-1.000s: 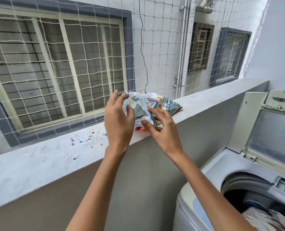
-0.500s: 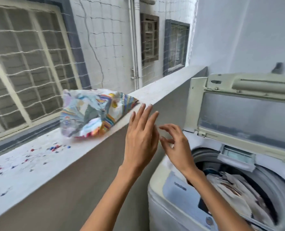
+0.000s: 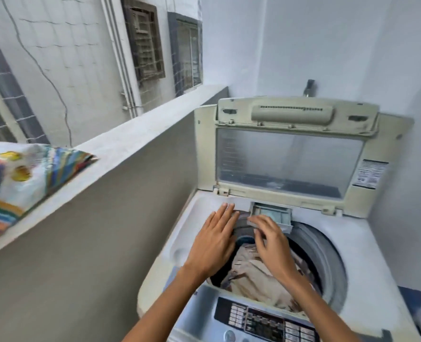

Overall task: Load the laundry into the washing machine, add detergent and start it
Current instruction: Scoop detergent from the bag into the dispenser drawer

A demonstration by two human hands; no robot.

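Observation:
A white top-loading washing machine (image 3: 367, 245) stands at the right with its lid (image 3: 288, 159) raised upright. Beige and brown laundry (image 3: 256, 280) lies in the drum. At the drum's back rim a small detergent drawer (image 3: 273, 214) sticks out. My left hand (image 3: 214, 240) hovers flat over the drum's left rim, fingers apart, holding nothing. My right hand (image 3: 271, 240) reaches toward the drawer, fingertips at its front edge, nothing gripped. A colourful detergent bag (image 3: 17, 178) lies on the ledge at the far left. The control panel (image 3: 266, 322) is at the machine's near edge.
A grey parapet wall with a white ledge (image 3: 130, 149) runs along the left, beside the machine. Netting and a neighbouring tiled building lie beyond it. A white wall stands behind and to the right of the machine. A tap (image 3: 309, 86) sits above the lid.
Both hands let go of the detergent bag on the ledge and moved right and down to the washing machine. My view swung right along with them.

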